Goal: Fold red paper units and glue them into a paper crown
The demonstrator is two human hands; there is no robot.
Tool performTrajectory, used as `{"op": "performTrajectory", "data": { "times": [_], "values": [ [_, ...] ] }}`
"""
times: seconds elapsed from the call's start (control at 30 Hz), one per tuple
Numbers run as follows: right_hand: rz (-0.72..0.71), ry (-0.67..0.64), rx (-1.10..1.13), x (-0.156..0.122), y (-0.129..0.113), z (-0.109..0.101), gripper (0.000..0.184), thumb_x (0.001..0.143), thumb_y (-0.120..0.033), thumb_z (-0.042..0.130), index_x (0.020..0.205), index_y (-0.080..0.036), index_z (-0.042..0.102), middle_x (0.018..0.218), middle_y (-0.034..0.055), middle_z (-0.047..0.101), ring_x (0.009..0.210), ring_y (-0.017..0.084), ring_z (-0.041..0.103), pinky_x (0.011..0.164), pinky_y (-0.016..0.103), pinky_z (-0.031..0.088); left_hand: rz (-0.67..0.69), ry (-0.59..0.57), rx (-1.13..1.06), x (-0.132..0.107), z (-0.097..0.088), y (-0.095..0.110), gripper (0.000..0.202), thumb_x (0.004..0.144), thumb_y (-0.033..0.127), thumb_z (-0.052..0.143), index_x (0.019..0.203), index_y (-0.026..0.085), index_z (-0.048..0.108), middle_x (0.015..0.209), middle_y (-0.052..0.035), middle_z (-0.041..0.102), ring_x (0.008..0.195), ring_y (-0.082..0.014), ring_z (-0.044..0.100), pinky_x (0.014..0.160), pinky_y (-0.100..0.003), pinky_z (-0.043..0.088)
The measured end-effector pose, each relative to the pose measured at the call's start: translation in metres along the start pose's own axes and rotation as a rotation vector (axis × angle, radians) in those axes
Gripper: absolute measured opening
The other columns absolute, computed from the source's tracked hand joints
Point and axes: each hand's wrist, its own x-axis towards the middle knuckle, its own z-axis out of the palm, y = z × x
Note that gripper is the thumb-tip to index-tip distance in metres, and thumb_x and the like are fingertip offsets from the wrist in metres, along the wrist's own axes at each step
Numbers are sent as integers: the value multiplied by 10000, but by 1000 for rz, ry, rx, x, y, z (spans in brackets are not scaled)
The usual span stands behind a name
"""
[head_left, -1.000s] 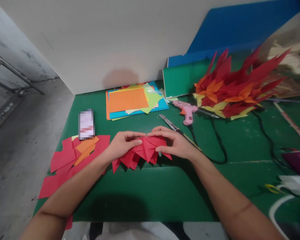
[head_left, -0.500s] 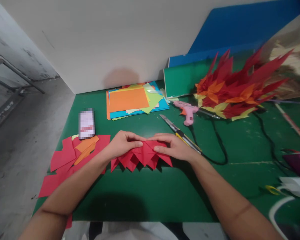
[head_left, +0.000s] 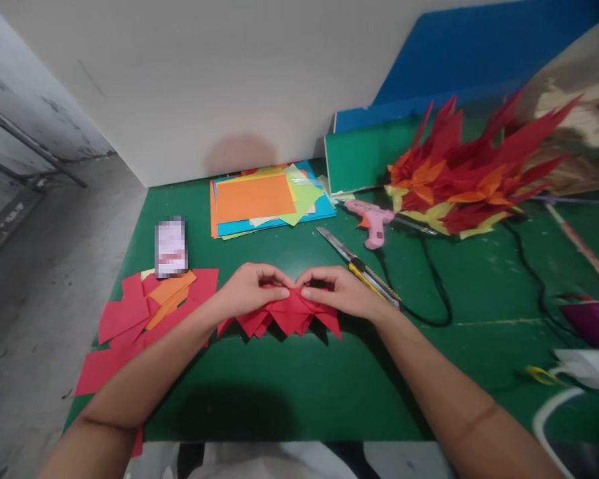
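Note:
A fan of folded red paper points lies on the green table just in front of me. My left hand pinches its upper left edge with curled fingers. My right hand pinches the upper edge right beside it, so the fingertips of both hands nearly meet at the middle. The red points stick out toward me from under both hands.
Loose red and orange paper squares lie at the left by a phone. A stack of coloured sheets sits at the back. A utility knife, a pink glue gun with black cord, and a spiky red-orange paper piece lie to the right.
My right hand's fingers have drawn in from lying flat on the red paper to a pinch next to the left hand's fingertips. The fan has shifted slightly toward me.

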Motion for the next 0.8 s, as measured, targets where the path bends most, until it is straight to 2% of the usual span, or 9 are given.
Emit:
{"op": "performTrajectory", "data": {
  "times": [0.3,0.47,0.63,0.8],
  "values": [
    [4,-47,1,-1,-2,3,172,790,-329,600,721,-171,603,704,-2,603,679,136,537,661,263,422,5,-15,118,0,5,2,128,736,227,669,835,174,729,814,-27,739,776,-166,668,739,-257,484],
    [-55,-12,-36,-1,-4,4,230,824,-356,582,687,-171,572,675,-9,565,658,129,510,640,258,398,-6,20,120,1,8,5,112,731,223,667,813,173,725,805,-25,737,766,-162,668,727,-250,478],
    [-208,23,-158,-1,-5,6,248,847,-355,578,677,-175,578,674,2,580,688,142,530,679,276,399,-5,-27,158,2,6,6,143,734,283,679,826,183,722,817,-16,736,774,-162,667,716,-246,467],
    [-167,9,-145,0,-3,4,252,839,-392,604,706,-179,619,711,18,618,732,159,564,731,301,422,26,-60,213,2,2,7,136,747,307,667,789,187,717,768,4,722,725,-139,645,673,-227,442]
  ]
}}
